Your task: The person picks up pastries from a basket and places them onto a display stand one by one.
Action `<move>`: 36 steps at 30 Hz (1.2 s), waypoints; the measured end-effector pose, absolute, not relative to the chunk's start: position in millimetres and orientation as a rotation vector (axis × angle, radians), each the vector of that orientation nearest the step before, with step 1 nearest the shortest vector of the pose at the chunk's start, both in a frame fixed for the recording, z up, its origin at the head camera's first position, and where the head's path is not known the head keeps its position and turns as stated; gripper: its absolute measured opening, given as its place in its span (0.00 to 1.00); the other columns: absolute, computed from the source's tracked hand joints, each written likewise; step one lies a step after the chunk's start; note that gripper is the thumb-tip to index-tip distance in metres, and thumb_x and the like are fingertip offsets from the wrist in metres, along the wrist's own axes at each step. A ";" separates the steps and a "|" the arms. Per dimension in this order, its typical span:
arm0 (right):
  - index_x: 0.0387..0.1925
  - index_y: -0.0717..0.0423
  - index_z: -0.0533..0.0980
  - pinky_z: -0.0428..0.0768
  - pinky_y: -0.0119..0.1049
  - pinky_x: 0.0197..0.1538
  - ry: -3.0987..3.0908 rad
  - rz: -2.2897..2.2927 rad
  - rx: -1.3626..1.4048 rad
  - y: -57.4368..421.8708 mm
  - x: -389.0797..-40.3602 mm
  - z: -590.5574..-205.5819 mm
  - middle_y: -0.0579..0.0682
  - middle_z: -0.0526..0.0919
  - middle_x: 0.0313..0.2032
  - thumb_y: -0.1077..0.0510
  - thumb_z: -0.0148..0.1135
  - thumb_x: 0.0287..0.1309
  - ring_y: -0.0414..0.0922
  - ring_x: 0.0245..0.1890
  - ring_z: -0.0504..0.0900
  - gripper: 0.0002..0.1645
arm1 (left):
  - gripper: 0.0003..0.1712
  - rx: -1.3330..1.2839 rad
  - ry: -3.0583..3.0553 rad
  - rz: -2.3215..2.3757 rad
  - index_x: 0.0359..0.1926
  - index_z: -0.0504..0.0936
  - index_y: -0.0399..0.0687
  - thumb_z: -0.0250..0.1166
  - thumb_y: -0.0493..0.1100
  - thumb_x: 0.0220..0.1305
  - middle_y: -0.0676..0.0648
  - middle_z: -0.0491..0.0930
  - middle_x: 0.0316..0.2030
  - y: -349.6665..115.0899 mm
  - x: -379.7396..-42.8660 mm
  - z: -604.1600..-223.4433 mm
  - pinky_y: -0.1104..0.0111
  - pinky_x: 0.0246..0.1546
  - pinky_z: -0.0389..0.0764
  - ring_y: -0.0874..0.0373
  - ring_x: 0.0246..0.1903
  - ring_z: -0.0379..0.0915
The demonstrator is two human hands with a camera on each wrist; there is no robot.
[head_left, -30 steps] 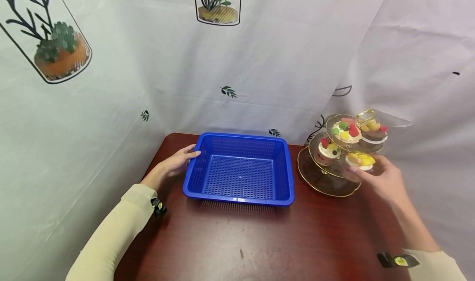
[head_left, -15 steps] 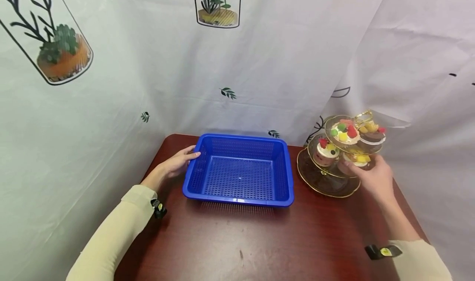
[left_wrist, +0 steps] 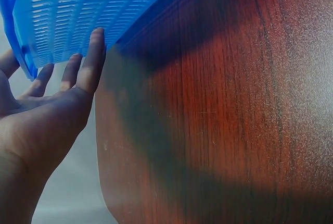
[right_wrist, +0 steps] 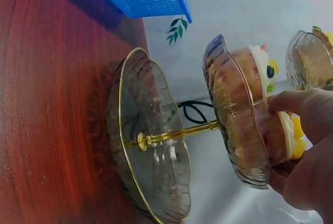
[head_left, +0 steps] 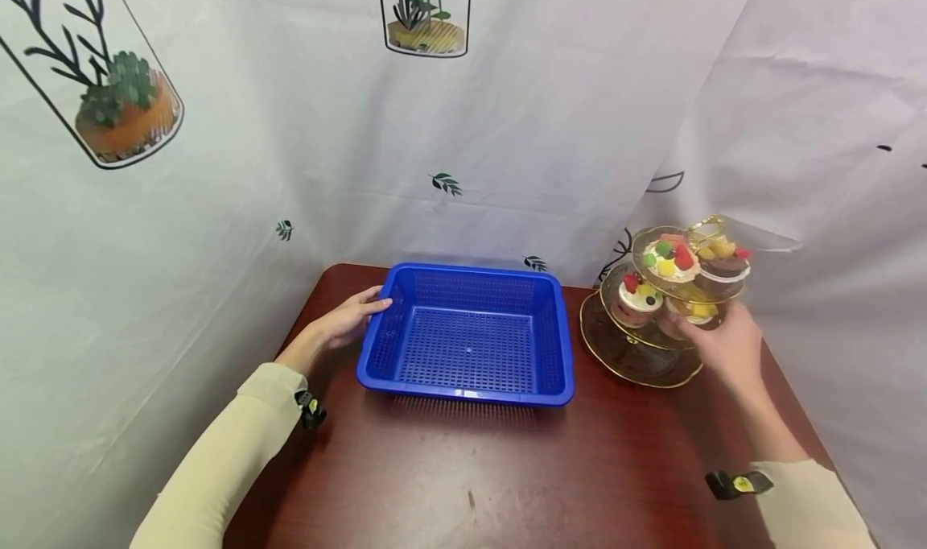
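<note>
My left hand (head_left: 349,320) holds the left rim of a blue plastic basket (head_left: 469,352), thumb over the edge. In the left wrist view, its fingers (left_wrist: 92,63) lie against the basket's perforated outer wall. My right hand (head_left: 730,348) grips a cake cup topped with yellow fruit (head_left: 697,311), at the middle tier of a gold-edged glass cake stand (head_left: 643,365). In the right wrist view, this cake cup (right_wrist: 276,136) sits right at the plate's surface, thumb and fingers around its side. Another cake cup with red and yellow fruit (head_left: 637,304) stands beside it.
On the stand's top tier are a fruit tart (head_left: 672,261) and a chocolate-coloured cake (head_left: 724,264), close above my right hand. A gold handle (head_left: 706,230) crowns the stand. The dark red wooden table (head_left: 471,468) meets a printed white cloth (head_left: 507,146) behind.
My right hand has moved left and inward, bringing the yellow-topped cake cup under the top tier. The left hand and basket stay in place.
</note>
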State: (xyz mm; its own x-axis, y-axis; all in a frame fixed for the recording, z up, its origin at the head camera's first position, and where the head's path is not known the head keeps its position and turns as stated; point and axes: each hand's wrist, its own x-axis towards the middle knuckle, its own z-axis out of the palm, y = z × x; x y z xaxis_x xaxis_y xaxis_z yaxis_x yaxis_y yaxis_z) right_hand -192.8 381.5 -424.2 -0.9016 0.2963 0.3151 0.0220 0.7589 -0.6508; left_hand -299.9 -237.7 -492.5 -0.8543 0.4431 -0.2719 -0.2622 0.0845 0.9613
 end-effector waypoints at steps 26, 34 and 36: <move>0.62 0.72 0.73 0.69 0.60 0.51 -2.525 0.849 -0.173 371.0 -158.2 -436.4 0.70 0.77 0.50 0.52 0.79 0.58 0.65 0.52 0.74 0.40 | 0.38 0.124 1.975 1.785 0.83 0.50 0.45 0.55 0.50 0.84 0.31 0.65 0.72 -242.4 -302.5 -487.6 0.55 0.55 0.85 0.44 0.59 0.79; 0.63 0.72 0.73 0.71 0.54 0.55 -2.447 0.875 -0.154 335.0 -130.4 -441.5 0.69 0.78 0.55 0.58 0.83 0.52 0.65 0.54 0.77 0.42 | 0.41 0.068 2.292 1.687 0.83 0.51 0.42 0.58 0.50 0.82 0.30 0.62 0.74 -234.0 -295.6 -469.2 0.42 0.66 0.74 0.33 0.69 0.68; 0.61 0.70 0.74 0.72 0.44 0.50 -2.427 0.872 -0.105 321.7 -127.2 -440.5 0.66 0.80 0.52 0.59 0.84 0.50 0.62 0.49 0.79 0.40 | 0.41 0.101 2.475 1.590 0.83 0.53 0.40 0.59 0.52 0.82 0.30 0.63 0.75 -229.9 -293.3 -460.4 0.40 0.68 0.71 0.32 0.71 0.65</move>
